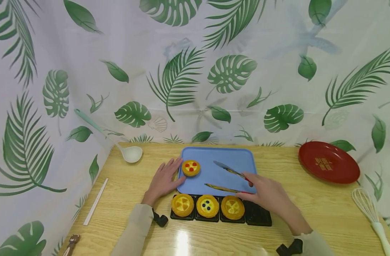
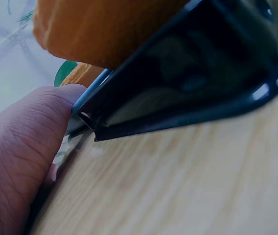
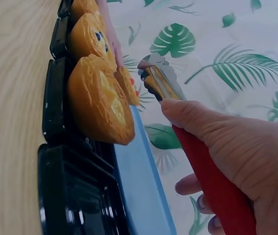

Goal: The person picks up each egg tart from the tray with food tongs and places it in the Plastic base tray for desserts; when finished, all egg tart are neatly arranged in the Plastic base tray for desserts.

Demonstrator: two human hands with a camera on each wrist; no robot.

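My right hand [image 1: 268,193] holds a pair of metal tongs [image 1: 228,170] with red handles, its arms spread apart above the blue tray [image 1: 220,153]. Nothing sits between the tong tips. At the tray's left side, my left hand [image 1: 164,179] lies with fingers extended and the thumb touching the rim. An egg tart with red dots [image 1: 191,168] is on the tray, close to those fingers. In front stands a row of black holders [image 1: 258,214]. Three carry tarts: one with orange pieces [image 1: 182,205], one with dark blue dots [image 1: 207,206] and one with yellowish pieces [image 1: 233,207].
A white ladle with a green handle [image 1: 132,154] leans against the patterned curtain at the back left. Chopsticks [image 1: 96,202] and a bear-topped utensil [image 1: 72,241] lie at the left. To the right are a red oval plate [image 1: 329,162] and a whisk [image 1: 366,204].
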